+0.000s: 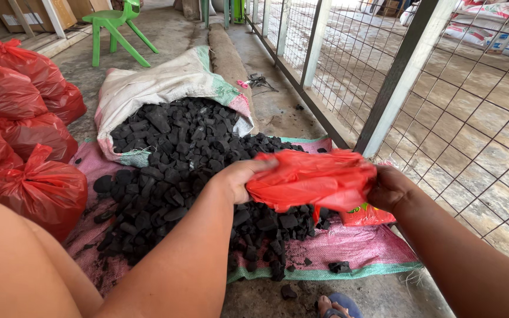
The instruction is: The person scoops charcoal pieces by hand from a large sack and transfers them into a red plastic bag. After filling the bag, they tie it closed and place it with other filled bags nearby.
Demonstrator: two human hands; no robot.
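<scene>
Two bare hands are gripping one thin red plastic bag near the middle of the scene, holding it in the air above a heap of black charcoal pieces. The left hand is pinching the bag's left edge, its fingers closing over the plastic, while the right hand is clutching the bag's right edge, with most of its fingers hidden behind the crumpled film. The bag is stretching between the two grips as a wrinkled band, bunched and sagging slightly at its middle, so it is lying directly between the hands rather than under or beyond them.

Below and to the left of the bag, the charcoal is spilling from the open mouth of a white woven sack that is lying on its side farther away. The heap is spreading over a pink woven mat with a green border, which is covering the concrete floor. At the far left, several tied red bags are sitting bulging, well apart from the hands. A green plastic chair is standing at the far end. On the right, a wire mesh fence with pale posts is running away from the viewer. A toe in a blue sandal is showing at the near edge.
</scene>
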